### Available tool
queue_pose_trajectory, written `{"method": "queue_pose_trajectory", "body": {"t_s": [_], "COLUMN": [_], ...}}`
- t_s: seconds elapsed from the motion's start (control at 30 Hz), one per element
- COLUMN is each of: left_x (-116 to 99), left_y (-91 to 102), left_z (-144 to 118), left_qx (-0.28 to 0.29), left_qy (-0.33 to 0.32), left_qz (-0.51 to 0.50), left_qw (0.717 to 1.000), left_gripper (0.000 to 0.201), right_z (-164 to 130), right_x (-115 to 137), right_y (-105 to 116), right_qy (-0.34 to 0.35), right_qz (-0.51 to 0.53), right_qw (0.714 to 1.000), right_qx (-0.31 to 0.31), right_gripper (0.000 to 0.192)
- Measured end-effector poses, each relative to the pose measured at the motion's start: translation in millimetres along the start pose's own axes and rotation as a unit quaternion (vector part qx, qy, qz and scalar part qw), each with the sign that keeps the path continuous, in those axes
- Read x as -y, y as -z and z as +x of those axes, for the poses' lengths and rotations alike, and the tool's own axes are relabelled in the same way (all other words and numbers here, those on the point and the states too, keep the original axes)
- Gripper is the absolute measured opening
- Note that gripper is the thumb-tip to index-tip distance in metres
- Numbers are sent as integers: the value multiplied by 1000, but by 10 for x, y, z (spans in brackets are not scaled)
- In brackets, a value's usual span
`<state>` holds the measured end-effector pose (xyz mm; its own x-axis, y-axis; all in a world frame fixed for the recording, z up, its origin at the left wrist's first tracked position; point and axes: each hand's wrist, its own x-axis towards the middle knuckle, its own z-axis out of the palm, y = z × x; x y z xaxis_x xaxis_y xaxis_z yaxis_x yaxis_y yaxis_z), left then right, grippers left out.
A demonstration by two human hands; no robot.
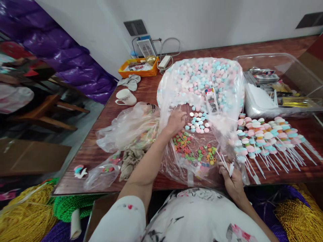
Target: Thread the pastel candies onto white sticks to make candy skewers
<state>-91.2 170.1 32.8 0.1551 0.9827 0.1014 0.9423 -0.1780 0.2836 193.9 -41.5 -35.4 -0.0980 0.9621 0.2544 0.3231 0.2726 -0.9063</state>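
Observation:
My left hand point(177, 120) reaches into the clear plastic bag at the edge of the pastel marshmallows point(202, 75). Its fingers are curled together, and anything between them is too small to make out. Just right of it lie loose pink, white and blue marshmallows point(198, 122). Closer to me are colourful cereal rings point(182, 144) on the plastic. My right hand point(233, 179), near the table's front edge, is closed around several thin white sticks point(223, 159). Finished-looking marshmallow skewers point(267, 137) with white sticks lie in a heap to its right.
A small printed packet point(211, 100) rests on the marshmallows. A clear plastic bin point(285, 109) with packets stands back right. At left are a white mug point(126, 97), a plastic bag point(131, 124), a crumpled cloth point(131, 163) and an orange tray point(138, 73). Another person's arm point(8, 79) shows far left.

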Motion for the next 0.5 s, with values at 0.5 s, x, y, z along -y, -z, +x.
{"method": "queue_pose_trajectory", "body": {"t_s": [0.5], "left_x": [436], "left_y": [249], "left_z": [-258], "left_qx": [74], "left_qy": [131], "left_qz": [236], "left_qw": [960], "left_gripper": [33], "right_z": [-9], "right_x": [23], "right_y": [-3], "right_qy": [-15], "right_qz": [-17], "right_qw": [1000], "right_qx": [-12], "right_gripper": [21]}}
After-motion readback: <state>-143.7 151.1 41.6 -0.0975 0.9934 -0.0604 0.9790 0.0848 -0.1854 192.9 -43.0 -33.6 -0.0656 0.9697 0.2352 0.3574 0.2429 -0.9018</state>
